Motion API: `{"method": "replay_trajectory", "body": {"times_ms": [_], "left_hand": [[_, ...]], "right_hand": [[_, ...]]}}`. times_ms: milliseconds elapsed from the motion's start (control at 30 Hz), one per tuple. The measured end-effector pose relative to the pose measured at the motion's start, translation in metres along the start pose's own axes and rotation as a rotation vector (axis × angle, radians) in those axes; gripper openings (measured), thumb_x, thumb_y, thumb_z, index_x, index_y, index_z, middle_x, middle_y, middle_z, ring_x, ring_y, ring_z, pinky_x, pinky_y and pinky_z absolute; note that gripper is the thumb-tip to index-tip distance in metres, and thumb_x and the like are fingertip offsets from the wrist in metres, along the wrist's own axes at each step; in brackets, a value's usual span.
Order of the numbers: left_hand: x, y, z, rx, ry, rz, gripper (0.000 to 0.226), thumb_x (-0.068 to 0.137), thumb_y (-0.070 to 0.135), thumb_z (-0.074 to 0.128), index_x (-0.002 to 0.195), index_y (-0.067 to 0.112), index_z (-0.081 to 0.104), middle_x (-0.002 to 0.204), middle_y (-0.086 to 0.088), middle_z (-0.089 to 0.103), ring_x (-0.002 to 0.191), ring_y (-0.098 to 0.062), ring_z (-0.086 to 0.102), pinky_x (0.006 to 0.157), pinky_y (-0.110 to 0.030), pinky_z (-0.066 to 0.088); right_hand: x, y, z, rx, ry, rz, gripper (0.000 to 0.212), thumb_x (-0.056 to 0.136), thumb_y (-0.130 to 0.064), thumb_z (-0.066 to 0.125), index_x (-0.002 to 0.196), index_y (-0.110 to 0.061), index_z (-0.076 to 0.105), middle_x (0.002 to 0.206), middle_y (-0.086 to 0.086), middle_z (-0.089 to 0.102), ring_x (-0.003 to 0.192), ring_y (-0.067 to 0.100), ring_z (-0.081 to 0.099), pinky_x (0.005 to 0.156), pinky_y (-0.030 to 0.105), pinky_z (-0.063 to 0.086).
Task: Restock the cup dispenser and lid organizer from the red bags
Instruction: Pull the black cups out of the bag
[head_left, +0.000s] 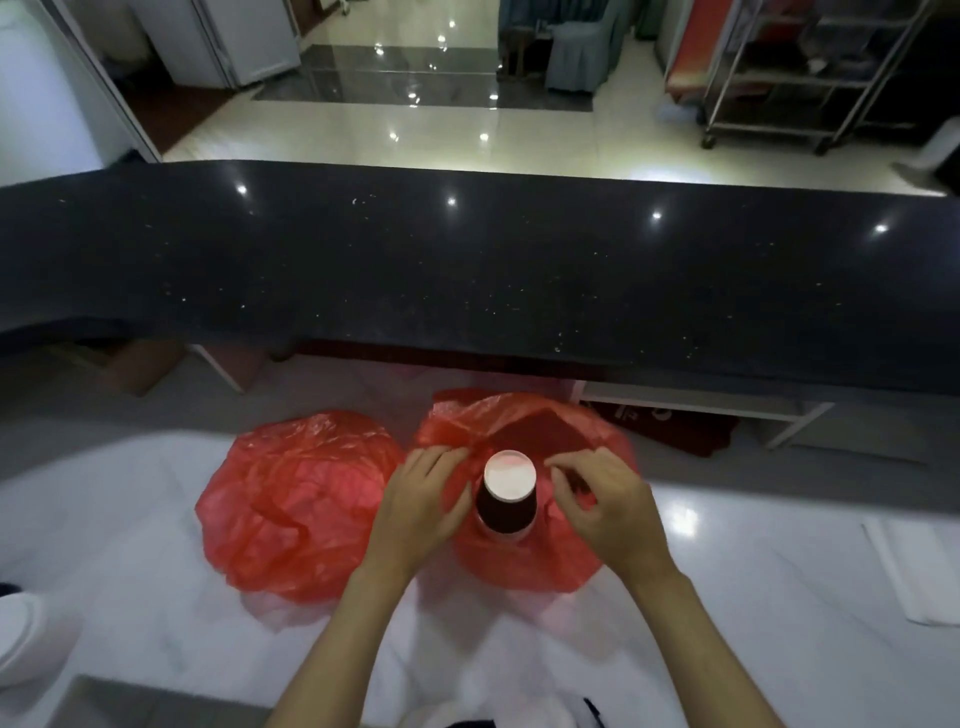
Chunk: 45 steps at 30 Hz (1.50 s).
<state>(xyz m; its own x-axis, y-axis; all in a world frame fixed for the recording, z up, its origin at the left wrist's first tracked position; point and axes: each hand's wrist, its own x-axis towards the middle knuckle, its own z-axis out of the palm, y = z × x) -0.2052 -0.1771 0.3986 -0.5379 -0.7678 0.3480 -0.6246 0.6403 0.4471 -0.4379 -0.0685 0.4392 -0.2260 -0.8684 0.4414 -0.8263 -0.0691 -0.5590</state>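
Two red plastic bags lie on the white marble counter. The left red bag (296, 504) is closed and bulging. The right red bag (545, 421) is open, and an upside-down stack of dark paper cups (506, 499) with a white base pokes up through its mouth. My left hand (423, 499) pinches the bag's plastic just left of the cups. On the other side of the stack, my right hand (605, 506) pinches the plastic too. No cup dispenser or lid organizer is in view.
A raised black speckled bar top (467, 270) runs across behind the bags. A white round object (21, 639) sits at the counter's left edge and a white flat item (914, 571) at the right. Beyond the bar are a glossy floor and a metal rack (810, 73).
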Motion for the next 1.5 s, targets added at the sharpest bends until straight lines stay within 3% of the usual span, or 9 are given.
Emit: {"method": "replay_trajectory", "body": {"times_ms": [100, 200, 300, 400, 667, 833, 933, 1233, 1500], "left_hand": [[0.001, 0.008, -0.008, 0.021, 0.295, 0.106, 0.024, 0.092, 0.011, 0.073, 0.116, 0.013, 0.075, 0.114, -0.002, 0.070, 0.104, -0.025, 0.065, 0.087, -0.043, 0.054], [0.013, 0.021, -0.020, 0.051, 0.438, 0.197, 0.033, 0.094, 0.006, 0.070, 0.124, 0.018, 0.071, 0.130, -0.003, 0.065, 0.122, -0.028, 0.060, 0.101, -0.046, 0.048], [0.039, 0.029, -0.035, -0.015, 0.279, 0.291, 0.052, 0.094, 0.004, 0.068, 0.143, 0.022, 0.063, 0.156, -0.003, 0.052, 0.146, -0.028, 0.045, 0.116, -0.051, 0.038], [0.052, 0.026, -0.033, 0.000, 0.030, 0.250, 0.061, 0.101, 0.019, 0.062, 0.158, 0.033, 0.045, 0.171, 0.004, 0.030, 0.159, -0.025, 0.025, 0.126, -0.054, 0.023], [0.042, -0.002, -0.004, 0.017, -0.451, -0.053, 0.063, 0.099, 0.074, 0.000, 0.157, 0.061, 0.019, 0.173, 0.025, 0.002, 0.161, -0.011, -0.007, 0.130, -0.049, -0.004], [0.037, -0.007, 0.010, -0.196, -0.418, -0.152, 0.055, 0.102, 0.070, 0.011, 0.149, 0.062, 0.038, 0.167, 0.021, 0.031, 0.158, -0.007, 0.018, 0.129, -0.046, 0.017], [0.034, -0.018, 0.020, -0.214, -0.393, -0.194, 0.055, 0.103, 0.061, 0.026, 0.145, 0.046, 0.058, 0.160, 0.012, 0.048, 0.153, -0.013, 0.034, 0.126, -0.044, 0.027], [0.027, 0.004, 0.004, 0.104, -0.602, -0.150, 0.057, 0.106, 0.051, 0.047, 0.160, 0.051, 0.028, 0.173, 0.011, 0.020, 0.162, -0.021, 0.004, 0.128, -0.053, 0.002], [-0.011, 0.028, -0.013, 0.153, -0.610, -0.193, 0.084, 0.087, 0.093, 0.025, 0.159, 0.050, 0.031, 0.176, 0.010, 0.005, 0.161, -0.018, -0.015, 0.124, -0.058, -0.021]], "right_hand": [[0.014, -0.022, 0.007, -0.030, 0.071, -0.099, 0.024, 0.095, -0.025, 0.071, 0.117, -0.015, 0.074, 0.113, 0.000, 0.068, 0.106, 0.019, 0.061, 0.095, 0.029, 0.049], [0.018, -0.026, 0.017, -0.051, -0.191, 0.010, 0.054, 0.097, -0.046, 0.067, 0.148, -0.033, 0.053, 0.152, -0.008, 0.048, 0.143, 0.014, 0.041, 0.116, 0.033, 0.032], [0.014, -0.021, 0.028, 0.018, -0.448, 0.133, 0.071, 0.097, -0.061, 0.060, 0.159, -0.046, 0.029, 0.159, -0.018, 0.038, 0.149, 0.005, 0.032, 0.119, 0.035, 0.033], [0.012, -0.018, 0.039, -0.027, -0.533, 0.159, 0.074, 0.092, -0.058, 0.067, 0.156, -0.047, 0.031, 0.147, -0.016, 0.049, 0.137, 0.010, 0.047, 0.108, 0.035, 0.048], [0.014, -0.019, 0.034, 0.031, -0.432, 0.091, 0.076, 0.082, -0.060, 0.077, 0.148, -0.046, 0.043, 0.131, -0.027, 0.055, 0.114, 0.001, 0.061, 0.090, 0.027, 0.056], [0.025, -0.027, -0.005, 0.248, -0.221, 0.200, 0.083, 0.080, -0.051, 0.088, 0.152, -0.040, 0.048, 0.148, -0.031, 0.052, 0.137, -0.005, 0.050, 0.111, 0.018, 0.043], [0.030, -0.026, -0.024, 0.284, -0.120, 0.194, 0.073, 0.081, -0.049, 0.087, 0.146, -0.037, 0.056, 0.138, -0.021, 0.062, 0.130, 0.006, 0.059, 0.104, 0.023, 0.050], [0.012, -0.009, -0.064, 0.437, 0.559, 0.562, 0.060, 0.089, -0.044, 0.081, 0.141, -0.025, 0.058, 0.138, -0.010, 0.062, 0.129, 0.008, 0.059, 0.104, 0.028, 0.053], [-0.020, 0.016, -0.043, 0.190, 0.164, 0.781, 0.050, 0.077, -0.047, 0.090, 0.117, -0.037, 0.062, 0.111, -0.013, 0.068, 0.105, 0.018, 0.064, 0.084, 0.036, 0.055]]}}
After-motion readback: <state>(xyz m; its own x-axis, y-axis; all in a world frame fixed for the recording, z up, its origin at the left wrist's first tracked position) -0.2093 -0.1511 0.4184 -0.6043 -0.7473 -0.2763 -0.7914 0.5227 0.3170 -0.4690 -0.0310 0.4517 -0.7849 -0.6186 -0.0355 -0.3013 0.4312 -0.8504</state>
